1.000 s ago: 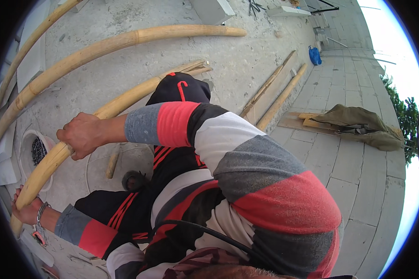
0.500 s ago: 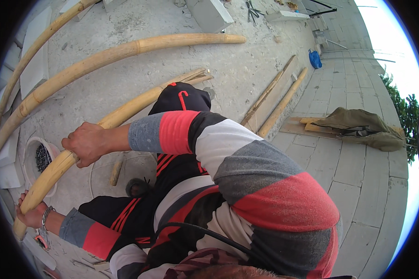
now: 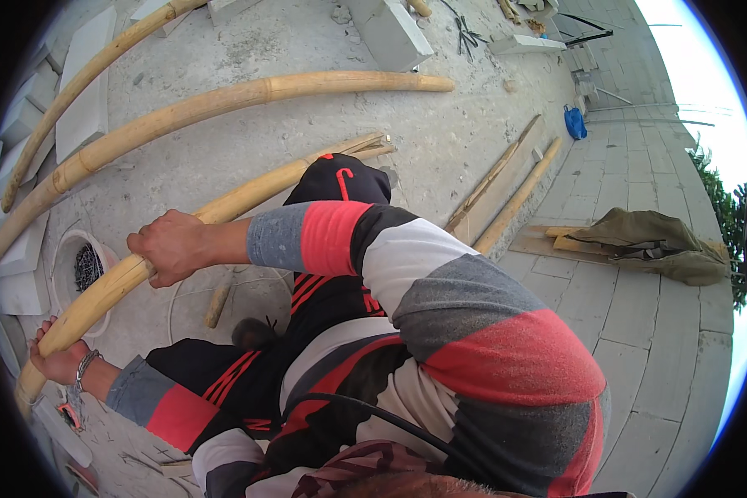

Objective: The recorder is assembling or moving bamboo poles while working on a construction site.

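Evidently, the right hand [image 3: 170, 246] is clamped over the pole [image 3: 97, 303], with the left hand [image 3: 60, 362] wrapped round it near its lower-left end (some fingers hidden). The pole runs past the bucket [image 3: 63, 282] and knee [image 3: 340, 179]; gripping appears complete, release not yet done, anything further undeterminable.

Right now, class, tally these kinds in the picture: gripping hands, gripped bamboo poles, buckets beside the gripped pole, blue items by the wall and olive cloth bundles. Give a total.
Gripping hands: 2 (left hand, right hand)
Gripped bamboo pole: 1
Bucket: 1
Blue item: 1
Olive cloth bundle: 1
Total: 6
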Motion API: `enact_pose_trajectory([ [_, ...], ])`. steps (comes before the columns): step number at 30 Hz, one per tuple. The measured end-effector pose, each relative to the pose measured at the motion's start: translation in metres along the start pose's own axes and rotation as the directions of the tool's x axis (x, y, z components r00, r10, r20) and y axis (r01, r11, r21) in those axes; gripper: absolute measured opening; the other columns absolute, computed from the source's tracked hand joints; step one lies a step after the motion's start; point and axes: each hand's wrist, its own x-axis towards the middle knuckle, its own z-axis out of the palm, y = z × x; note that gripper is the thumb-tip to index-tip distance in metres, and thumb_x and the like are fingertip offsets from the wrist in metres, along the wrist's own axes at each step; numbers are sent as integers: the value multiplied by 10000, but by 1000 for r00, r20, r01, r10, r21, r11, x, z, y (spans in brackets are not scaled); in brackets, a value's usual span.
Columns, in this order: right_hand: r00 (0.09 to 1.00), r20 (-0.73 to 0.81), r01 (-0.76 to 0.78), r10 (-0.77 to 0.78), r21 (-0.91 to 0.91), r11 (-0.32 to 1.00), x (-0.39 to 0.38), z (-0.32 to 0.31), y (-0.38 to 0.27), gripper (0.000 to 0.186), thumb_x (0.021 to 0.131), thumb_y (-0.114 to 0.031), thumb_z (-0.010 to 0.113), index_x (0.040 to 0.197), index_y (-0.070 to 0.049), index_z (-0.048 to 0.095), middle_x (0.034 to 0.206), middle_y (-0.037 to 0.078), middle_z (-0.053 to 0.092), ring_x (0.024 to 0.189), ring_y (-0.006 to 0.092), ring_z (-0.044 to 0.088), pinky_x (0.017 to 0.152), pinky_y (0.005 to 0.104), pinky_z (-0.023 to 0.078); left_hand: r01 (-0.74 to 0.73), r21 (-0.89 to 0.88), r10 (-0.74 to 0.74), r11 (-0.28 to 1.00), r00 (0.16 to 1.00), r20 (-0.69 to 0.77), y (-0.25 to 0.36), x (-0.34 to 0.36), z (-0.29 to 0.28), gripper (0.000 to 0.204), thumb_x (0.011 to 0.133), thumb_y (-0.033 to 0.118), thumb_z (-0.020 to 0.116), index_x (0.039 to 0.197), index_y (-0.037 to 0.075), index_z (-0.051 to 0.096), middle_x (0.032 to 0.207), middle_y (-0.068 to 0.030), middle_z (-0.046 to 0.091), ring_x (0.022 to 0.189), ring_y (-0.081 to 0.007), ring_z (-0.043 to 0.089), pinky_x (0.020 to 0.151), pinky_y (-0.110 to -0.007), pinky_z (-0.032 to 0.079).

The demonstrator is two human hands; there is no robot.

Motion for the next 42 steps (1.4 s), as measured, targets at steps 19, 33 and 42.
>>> enact_pose_trajectory([
  [19, 1000, 11, 13, -13, -34, 999, 22, -2, -17, 472, 787, -358, 748, 1033, -14, 538, 925, 175, 682, 859, 370, 697, 751, 474, 561, -73, -84, 64, 994, 992, -106, 13, -49, 44, 190, 901, 256, 602, 872, 106, 489, 773, -37, 494, 703, -203, 505, 736, -384, 469],
  [33, 994, -98, -48, 42, -67, 997, 15, 11, -31, 371, 781, -277, 775, 1010, -72, 567, 866, 189, 697, 813, 415, 689, 740, 503, 544, -101, -115, 58, 988, 943, -327, 24, -94, 85, 258, 849, 230, 673, 976, 32, 567, 803, -86, 585, 608, -209, 615, 546, -374, 534],
  [42, 991, -129, -50, 41, -68, 996, 17, 12, -26, 370, 774, -278, 780, 1011, -81, 574, 873, 194, 697, 817, 421, 686, 742, 512, 542, -90, -126, 45, 988, 945, -324, 22, -89, 88, 234, 846, 193, 670, 981, 24, 581, 784, -74, 613, 591, -195, 625, 537, -343, 529],
])
